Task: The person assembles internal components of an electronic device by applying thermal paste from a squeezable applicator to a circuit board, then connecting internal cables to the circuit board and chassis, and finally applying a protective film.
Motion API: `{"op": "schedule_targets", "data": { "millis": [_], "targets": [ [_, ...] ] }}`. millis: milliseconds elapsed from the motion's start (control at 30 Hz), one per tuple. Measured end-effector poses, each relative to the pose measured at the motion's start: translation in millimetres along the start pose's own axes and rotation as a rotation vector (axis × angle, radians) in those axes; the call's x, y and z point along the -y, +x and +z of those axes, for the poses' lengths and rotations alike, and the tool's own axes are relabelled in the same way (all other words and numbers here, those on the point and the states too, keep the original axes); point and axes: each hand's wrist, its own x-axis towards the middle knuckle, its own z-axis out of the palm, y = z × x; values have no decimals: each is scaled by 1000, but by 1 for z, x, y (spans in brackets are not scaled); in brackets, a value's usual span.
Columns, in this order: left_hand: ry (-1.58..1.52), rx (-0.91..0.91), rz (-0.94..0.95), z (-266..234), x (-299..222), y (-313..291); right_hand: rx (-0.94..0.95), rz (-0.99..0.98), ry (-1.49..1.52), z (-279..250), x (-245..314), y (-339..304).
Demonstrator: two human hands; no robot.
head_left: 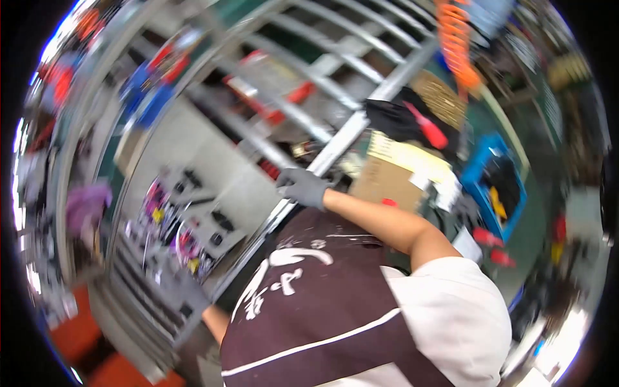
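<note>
My right hand (304,188), in a grey glove, is at the metal rail (338,142), beside the corner of a pale grey board (235,184). Its fingers curl inward; whatever they may hold is hidden. Over at the lower left, my left hand (184,287), also gloved in grey, is smeared by motion next to the board's near end. It is closest to a cluster of small parts (187,248) with purple, yellow and clear pieces. Several black parts (222,221) lie on the board. Blur hides the left fingers.
Beyond the board runs a frame of metal rollers (322,45). To the right are a cardboard box (383,184), a red-handled tool (431,132) on black cloth and a blue bin (480,174). An orange coiled hose (454,45) hangs above. Orange-red bins (77,326) stand lower left.
</note>
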Motion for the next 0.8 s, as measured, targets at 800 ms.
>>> {"op": "schedule_targets", "data": {
  "millis": [800],
  "targets": [
    [414, 356, 385, 26, -11, 44, -973, 845, -835, -147, -212, -288]
  ]
}}
